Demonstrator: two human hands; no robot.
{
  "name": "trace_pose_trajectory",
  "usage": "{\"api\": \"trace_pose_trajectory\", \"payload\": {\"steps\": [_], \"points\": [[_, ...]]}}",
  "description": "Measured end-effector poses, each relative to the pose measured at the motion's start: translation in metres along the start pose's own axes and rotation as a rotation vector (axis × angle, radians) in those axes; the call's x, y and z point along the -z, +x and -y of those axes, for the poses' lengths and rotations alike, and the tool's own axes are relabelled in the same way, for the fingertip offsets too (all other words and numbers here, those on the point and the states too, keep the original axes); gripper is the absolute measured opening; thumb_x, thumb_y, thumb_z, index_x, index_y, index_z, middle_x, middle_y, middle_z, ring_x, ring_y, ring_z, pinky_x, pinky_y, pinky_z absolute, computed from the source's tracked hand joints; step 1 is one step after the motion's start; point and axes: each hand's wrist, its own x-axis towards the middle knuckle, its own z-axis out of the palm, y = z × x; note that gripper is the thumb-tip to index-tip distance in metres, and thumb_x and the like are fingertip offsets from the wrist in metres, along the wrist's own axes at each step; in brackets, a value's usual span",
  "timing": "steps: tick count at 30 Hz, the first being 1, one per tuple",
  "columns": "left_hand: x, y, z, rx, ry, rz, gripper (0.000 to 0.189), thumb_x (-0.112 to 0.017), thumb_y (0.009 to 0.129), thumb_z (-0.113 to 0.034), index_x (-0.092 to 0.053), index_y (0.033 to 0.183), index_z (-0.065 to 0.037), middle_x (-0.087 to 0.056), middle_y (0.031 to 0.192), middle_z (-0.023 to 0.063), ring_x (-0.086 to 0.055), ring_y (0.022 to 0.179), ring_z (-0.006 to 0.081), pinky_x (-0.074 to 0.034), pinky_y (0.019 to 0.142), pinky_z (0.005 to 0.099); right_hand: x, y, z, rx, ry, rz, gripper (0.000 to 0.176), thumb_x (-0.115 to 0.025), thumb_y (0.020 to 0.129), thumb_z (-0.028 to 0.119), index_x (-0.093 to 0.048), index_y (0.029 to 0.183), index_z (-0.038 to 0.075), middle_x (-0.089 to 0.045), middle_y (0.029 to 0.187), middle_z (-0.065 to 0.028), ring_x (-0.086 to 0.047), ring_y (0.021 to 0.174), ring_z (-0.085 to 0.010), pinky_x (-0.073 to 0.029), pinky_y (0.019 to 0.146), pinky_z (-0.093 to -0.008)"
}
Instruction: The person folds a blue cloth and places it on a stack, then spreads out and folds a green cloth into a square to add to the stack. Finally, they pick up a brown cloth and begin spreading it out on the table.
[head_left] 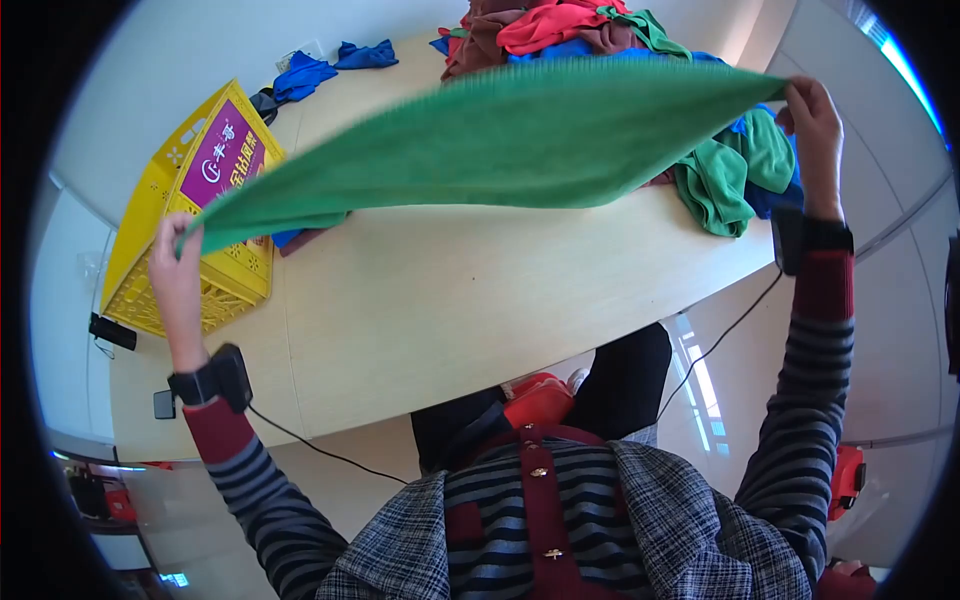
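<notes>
A green cloth (490, 140) is stretched in the air above the table, its middle blurred by motion. My left hand (175, 255) pinches one end of it, in front of the yellow crate. At the far right my right hand (815, 120) grips the opposite end, raised higher than the left. Behind the cloth rises a heap of red, brown, blue and green cloths (570, 30), partly hidden by it. More green cloth (715, 185) hangs crumpled below my right hand.
On the left of the pale table (430, 300) stands a yellow crate (235, 270) with a purple label. Blue cloths (305, 75) lie at the back. A black cylinder (113, 332) and a small dark flat object (164, 404) are near the left edge. Cables run from both wrist straps.
</notes>
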Motion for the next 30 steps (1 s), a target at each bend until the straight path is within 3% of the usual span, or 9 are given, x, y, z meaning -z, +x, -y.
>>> {"api": "trace_pose_trajectory", "payload": {"steps": [3, 5, 8, 10, 15, 18, 23, 27, 30], "points": [[0.001, -0.051, 0.040, 0.138, -0.232, 0.089, 0.006, -0.063, 0.098, -0.006, -0.059, 0.100, -0.003, -0.056, 0.093, -0.0022, -0.051, 0.085, 0.0045, -0.042, 0.076, 0.0208, 0.007, -0.048, 0.010, -0.190, 0.308, 0.177, 0.015, -0.057, 0.106, 0.014, -0.065, 0.114, 0.005, -0.063, 0.088, 0.0003, -0.057, 0.069, -0.0061, -0.048, 0.066, -0.0220], [0.011, -0.094, 0.061, 0.419, -0.350, 0.209, 0.011, -0.061, 0.095, -0.002, -0.064, 0.106, -0.003, -0.064, 0.104, 0.0003, -0.050, 0.077, 0.0038, -0.040, 0.069, 0.0197, 0.010, -0.093, 0.012, -0.357, 0.319, 0.280, 0.013, -0.057, 0.105, 0.013, -0.064, 0.112, 0.005, -0.063, 0.088, 0.0001, -0.059, 0.070, -0.0071, -0.050, 0.068, -0.0229], [0.015, -0.154, 0.064, 0.579, -0.483, 0.252, 0.020, -0.058, 0.091, 0.003, -0.066, 0.107, -0.006, -0.069, 0.107, 0.0038, -0.048, 0.072, 0.0029, -0.037, 0.062, 0.0205, 0.012, -0.150, 0.003, -0.441, 0.371, 0.403, 0.010, -0.057, 0.104, 0.011, -0.063, 0.109, 0.005, -0.065, 0.089, -0.0005, -0.064, 0.075, -0.0090, -0.052, 0.070, -0.0241], [0.016, -0.189, 0.079, 0.654, -0.582, 0.296, 0.019, -0.058, 0.093, 0.002, -0.066, 0.108, -0.006, -0.070, 0.110, 0.0059, -0.051, 0.073, 0.0043, -0.040, 0.064, 0.0211, 0.011, -0.183, -0.014, -0.617, 0.458, 0.488, 0.008, -0.058, 0.102, 0.006, -0.063, 0.109, 0.005, -0.067, 0.092, -0.0017, -0.068, 0.081, -0.0107, -0.054, 0.075, -0.0251], [0.009, -0.251, 0.098, 0.848, -0.808, 0.313, 0.014, -0.060, 0.098, -0.003, -0.067, 0.110, -0.004, -0.071, 0.114, 0.0101, -0.061, 0.084, 0.0095, -0.049, 0.073, 0.0251, 0.015, -0.239, -0.027, -0.701, 0.442, 0.690, 0.010, -0.058, 0.100, 0.000, -0.063, 0.108, 0.004, -0.069, 0.095, -0.0030, -0.069, 0.087, -0.0117, -0.055, 0.082, -0.0264], [0.008, -0.257, 0.105, 0.817, -0.860, 0.294, 0.013, -0.060, 0.099, -0.004, -0.066, 0.111, -0.003, -0.069, 0.117, 0.0121, -0.064, 0.094, 0.0139, -0.051, 0.083, 0.0296, 0.011, -0.244, -0.011, -0.769, 0.442, 0.780, 0.013, -0.058, 0.098, -0.004, -0.064, 0.107, 0.003, -0.069, 0.097, -0.0036, -0.068, 0.091, -0.0124, -0.055, 0.088, -0.0276], [0.012, -0.257, 0.110, 0.693, -1.034, 0.275, 0.013, -0.057, 0.100, -0.005, -0.063, 0.112, -0.003, -0.065, 0.122, 0.0137, -0.061, 0.114, 0.0203, -0.049, 0.100, 0.0368, 0.020, -0.239, -0.005, -0.711, 0.380, 0.715, 0.014, -0.057, 0.097, -0.006, -0.066, 0.105, 0.002, -0.070, 0.099, -0.0041, -0.068, 0.094, -0.0134, -0.054, 0.090, -0.0282], [0.014, -0.255, 0.094, 0.594, -1.184, 0.171, 0.013, -0.053, 0.101, -0.006, -0.061, 0.111, -0.004, -0.063, 0.120, 0.0123, -0.057, 0.119, 0.0211, -0.044, 0.106, 0.0384, 0.035, -0.238, 0.007, -0.711, 0.467, 0.676, 0.015, -0.057, 0.096, -0.008, -0.067, 0.103, 0.002, -0.070, 0.099, -0.0041, -0.068, 0.094, -0.0134, -0.054, 0.091, -0.0281], [0.014, -0.254, 0.090, 0.618, -1.072, 0.201, 0.013, -0.052, 0.101, -0.007, -0.061, 0.110, -0.004, -0.062, 0.118, 0.0113, -0.056, 0.120, 0.0205, -0.043, 0.107, 0.0381, 0.041, -0.249, 0.007, -0.714, 0.450, 0.792, 0.016, -0.058, 0.096, -0.008, -0.068, 0.102, 0.002, -0.070, 0.099, -0.0040, -0.067, 0.094, -0.0135, -0.054, 0.090, -0.0280]]}}
